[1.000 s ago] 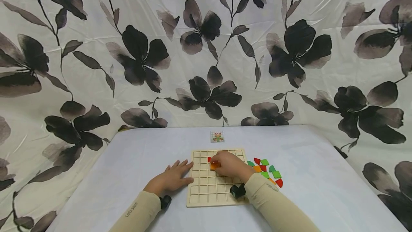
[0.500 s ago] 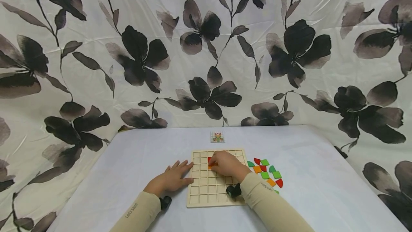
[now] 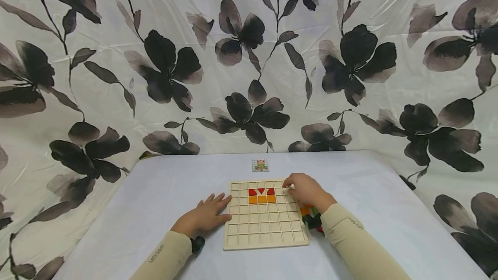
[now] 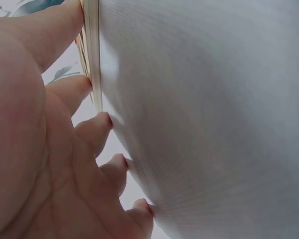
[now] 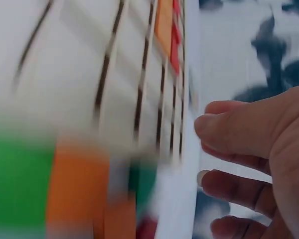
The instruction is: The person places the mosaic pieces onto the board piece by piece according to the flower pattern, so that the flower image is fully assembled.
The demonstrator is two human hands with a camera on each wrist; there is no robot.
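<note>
A pale wooden grid board (image 3: pixel 264 228) lies on the table. In its upper middle sit a red triangle (image 3: pixel 261 191) between two red curved-edge tiles (image 3: pixel 252 192), with a row of three orange square tiles (image 3: pixel 262 199) just below. My left hand (image 3: pixel 208 215) rests at the board's left edge, fingers spread; in the left wrist view its thumb and fingertips touch the board's side and the tabletop. Over the board's upper right edge hovers my right hand (image 3: pixel 309 191). Its fingers are loosely bent, and the right wrist view shows no tile held by the thumb (image 5: pixel 229 129) and fingers.
Loose tiles lie right of the board, mostly hidden under my right hand and wrist: orange (image 3: pixel 305 210), green (image 3: pixel 314 211) and red show. A small pattern card (image 3: pixel 260 165) lies behind the board. A floral cloth (image 3: pixel 253 33) hangs beyond the table.
My right hand has let go of an orange tile on the board and moved right, toward the loose tiles. The red and orange tiles are uncovered. My left hand keeps its place.
</note>
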